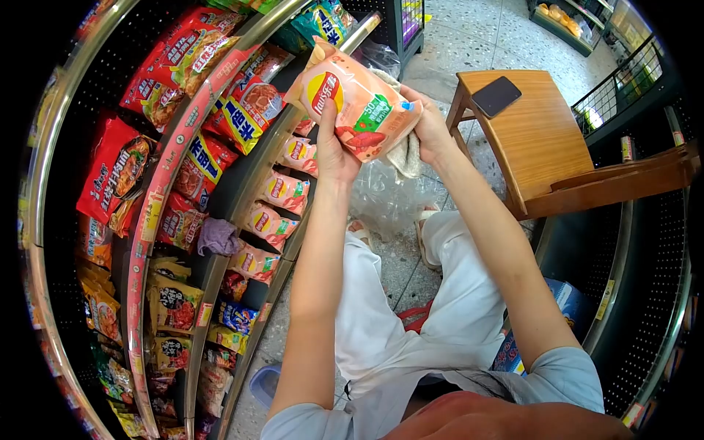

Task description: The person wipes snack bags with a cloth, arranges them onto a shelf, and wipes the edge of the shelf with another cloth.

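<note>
A pink bag of Lay's chips [359, 110] is held up in front of me, its printed front facing up. My left hand [336, 155] grips the near left edge, thumb on the front. At the right end, my right hand [430, 128] is closed around the bag's edge and a whitish cloth [405, 158], which hangs down behind the bag. The fingers of both hands are partly hidden beneath. Smaller matching pink chip bags [284, 192] stand in a row on the lowest shelf to the left.
Instant noodle packs [114, 176] fill the curved shelves on the left, where a purple cloth [218, 236] lies. To the right stands a wooden chair [546, 136] with a phone [496, 97] on its seat. Clear plastic wrap [389, 194] lies on the floor near my feet.
</note>
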Motion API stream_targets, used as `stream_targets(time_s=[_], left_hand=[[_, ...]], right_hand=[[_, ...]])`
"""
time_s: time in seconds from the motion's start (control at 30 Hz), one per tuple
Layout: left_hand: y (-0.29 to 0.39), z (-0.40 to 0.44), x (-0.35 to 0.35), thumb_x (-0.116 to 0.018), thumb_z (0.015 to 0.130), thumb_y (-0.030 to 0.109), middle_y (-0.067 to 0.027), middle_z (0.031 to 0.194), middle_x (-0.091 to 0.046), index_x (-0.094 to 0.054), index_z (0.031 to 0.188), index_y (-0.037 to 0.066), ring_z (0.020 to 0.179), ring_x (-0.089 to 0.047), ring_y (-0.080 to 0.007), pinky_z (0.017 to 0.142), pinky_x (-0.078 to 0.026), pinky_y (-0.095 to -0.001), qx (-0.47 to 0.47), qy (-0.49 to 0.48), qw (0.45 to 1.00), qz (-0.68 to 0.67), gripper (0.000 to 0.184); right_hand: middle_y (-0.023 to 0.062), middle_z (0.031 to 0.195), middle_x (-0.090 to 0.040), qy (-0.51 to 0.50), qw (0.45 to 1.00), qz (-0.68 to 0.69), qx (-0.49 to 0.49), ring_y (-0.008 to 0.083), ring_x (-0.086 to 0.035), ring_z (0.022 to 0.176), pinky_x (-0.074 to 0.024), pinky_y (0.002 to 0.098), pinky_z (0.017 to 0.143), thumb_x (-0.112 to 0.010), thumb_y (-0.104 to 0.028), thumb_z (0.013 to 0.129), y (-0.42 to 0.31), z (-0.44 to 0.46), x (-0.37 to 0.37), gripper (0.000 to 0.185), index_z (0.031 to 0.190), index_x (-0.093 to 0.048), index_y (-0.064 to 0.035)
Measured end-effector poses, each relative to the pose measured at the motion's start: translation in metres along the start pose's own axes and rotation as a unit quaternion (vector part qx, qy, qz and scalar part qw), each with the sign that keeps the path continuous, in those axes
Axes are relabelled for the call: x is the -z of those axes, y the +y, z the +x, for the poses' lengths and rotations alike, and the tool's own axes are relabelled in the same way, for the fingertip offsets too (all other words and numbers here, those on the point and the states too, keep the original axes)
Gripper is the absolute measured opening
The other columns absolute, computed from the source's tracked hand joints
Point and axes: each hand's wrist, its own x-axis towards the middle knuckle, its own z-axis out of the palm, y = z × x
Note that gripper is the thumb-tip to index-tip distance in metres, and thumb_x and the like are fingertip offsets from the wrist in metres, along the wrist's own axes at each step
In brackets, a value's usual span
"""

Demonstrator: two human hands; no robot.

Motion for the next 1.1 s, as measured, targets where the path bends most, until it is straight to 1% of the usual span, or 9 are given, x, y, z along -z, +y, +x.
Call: stream_targets(time_s=[0.1,0.3,0.4,0.5,0.7,0.8,0.9,1.03,1.1], left_hand=[[-0.01,0.013,0.015,-0.059,0.091,0.048,-0.009,0.128,-0.056,-0.044,0.134,0.006,0.114,-0.058,-0.0237,0.097,-0.049,-0.0389,-0.062,-0.004,0.995,0.081,0.061],[-0.012,0.019,0.027,-0.06,0.094,0.041,-0.0082,0.115,-0.059,-0.048,0.123,0.003,0.103,-0.06,-0.0144,0.088,-0.05,-0.0296,-0.158,0.143,0.942,0.261,0.05],[-0.009,0.011,0.021,-0.062,0.095,0.03,-0.0081,0.107,-0.061,-0.053,0.117,-0.003,0.094,-0.057,-0.0106,0.08,-0.047,-0.0242,-0.173,0.096,0.956,0.215,0.041],[-0.007,0.012,0.023,-0.056,0.098,0.03,-0.009,0.11,-0.062,-0.057,0.114,-0.002,0.099,-0.061,-0.0123,0.084,-0.05,-0.0275,-0.193,0.081,0.939,0.274,0.036],[0.005,0.003,0.011,-0.045,0.102,0.035,-0.0101,0.112,-0.063,-0.056,0.119,-0.001,0.097,-0.063,-0.0144,0.083,-0.052,-0.0285,-0.126,0.037,0.967,0.219,0.042],[0.009,0.007,0.023,-0.042,0.102,0.039,-0.0122,0.12,-0.059,-0.052,0.127,-0.002,0.105,-0.06,-0.0169,0.089,-0.05,-0.0308,-0.095,-0.012,0.95,0.299,0.049],[0.006,0.004,0.016,-0.06,0.094,0.033,-0.0114,0.123,-0.056,-0.046,0.13,-0.001,0.111,-0.056,-0.017,0.092,-0.047,-0.0302,-0.101,-0.054,0.961,0.251,0.051],[0.012,0.004,0.017,-0.081,0.072,0.014,-0.0125,0.126,-0.052,-0.033,0.137,0.002,0.114,-0.055,-0.0199,0.095,-0.048,-0.0327,-0.051,-0.074,0.945,0.314,0.082],[0.014,0.002,0.016,-0.08,0.071,0.01,-0.0125,0.126,-0.052,-0.034,0.135,0.002,0.112,-0.056,-0.0204,0.093,-0.049,-0.0328,-0.042,-0.081,0.94,0.329,0.079]], right_hand=[[0.0091,0.11,-0.067,-0.012,1.0,0.01,0.016,0.0152,-0.066,0.093,-0.0556,0.0299,0.079,-0.054,-0.001,0.092,0.0,-0.001,0.001,0.03,0.121,-0.059,-0.0013],[0.0099,0.113,-0.067,-0.027,0.995,-0.068,0.07,0.0149,-0.066,0.097,-0.0546,0.0292,0.082,-0.054,0.003,0.089,-0.009,-0.008,-0.002,0.035,0.123,-0.058,-0.0013],[0.0089,0.112,-0.066,-0.039,0.988,-0.114,0.1,0.014,-0.064,0.098,-0.0523,0.0279,0.085,-0.053,0.003,0.088,-0.006,-0.009,-0.002,0.034,0.122,-0.06,-0.0005],[0.0068,0.114,-0.063,-0.064,0.97,-0.173,0.157,0.0135,-0.06,0.104,-0.0468,0.0267,0.091,-0.053,0.004,0.087,-0.006,-0.009,-0.003,0.032,0.117,-0.063,0.0006],[0.0062,0.12,-0.058,-0.092,0.918,-0.297,0.246,0.0151,-0.052,0.114,-0.0383,0.0279,0.099,-0.052,0.006,0.085,-0.013,-0.011,-0.004,0.032,0.115,-0.064,0.001],[0.0076,0.118,-0.059,-0.095,0.899,-0.335,0.267,0.0162,-0.053,0.113,-0.0383,0.0283,0.099,-0.052,0.006,0.084,-0.016,-0.013,-0.006,0.033,0.113,-0.066,-0.0004],[0.0082,0.117,-0.059,-0.104,0.873,-0.379,0.288,0.0171,-0.054,0.112,-0.0389,0.0284,0.099,-0.052,0.007,0.083,-0.016,-0.016,-0.009,0.034,0.112,-0.067,-0.0015],[0.0079,0.112,-0.062,-0.122,0.864,-0.386,0.299,0.0181,-0.057,0.108,-0.0416,0.0282,0.095,-0.052,0.008,0.082,-0.013,-0.015,-0.01,0.034,0.11,-0.069,-0.0038],[0.0076,0.11,-0.062,-0.128,0.87,-0.375,0.293,0.0184,-0.058,0.106,-0.0429,0.0281,0.094,-0.053,0.008,0.082,-0.013,-0.015,-0.011,0.034,0.109,-0.07,-0.0047]])
